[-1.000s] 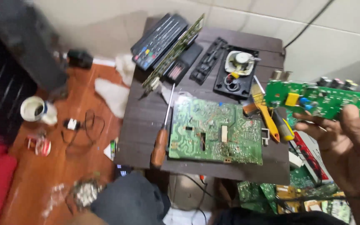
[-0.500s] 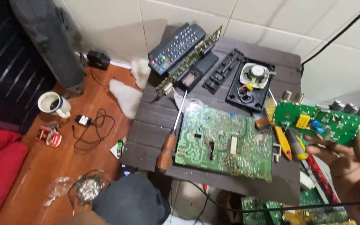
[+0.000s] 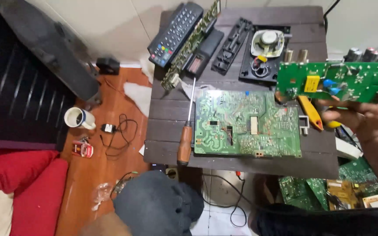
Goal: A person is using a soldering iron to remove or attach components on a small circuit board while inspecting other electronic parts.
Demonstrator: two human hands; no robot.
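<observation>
**Right hand holds a narrow circuit board above the table's right edge**

A small dark wooden table (image 3: 167, 109) stands against a pale wall, with orange-brown floor on its left. The largest thing on it is a big green circuit board (image 3: 246, 123), lying flat with its solder side up, near the front edge and right of centre. Along the back edge lie a black remote control (image 3: 175, 34) at the back left corner, a long thin board strip (image 3: 192, 43) leaning beside it, a black plastic panel (image 3: 234, 39), and a black housing with a round speaker (image 3: 267, 43) towards the back right. A screwdriver (image 3: 187, 131) with a brown handle lies just left of the big board, its handle reaching the front edge.

Above the right edge of the table, the right hand (image 3: 368, 126) holds a narrow green circuit board (image 3: 337, 81) up in the air, level, with a yellow block part, blue parts and a row of round jacks along its far side. The thumb presses on the board's right end and the fingers (image 3: 342, 117) curl beneath it, clamped on the board. Yellow-handled pliers (image 3: 310, 112) lie at the right edge, just under the held board.

On the floor to the left stands a white mug (image 3: 78, 118).

The left hand is out of view.
</observation>
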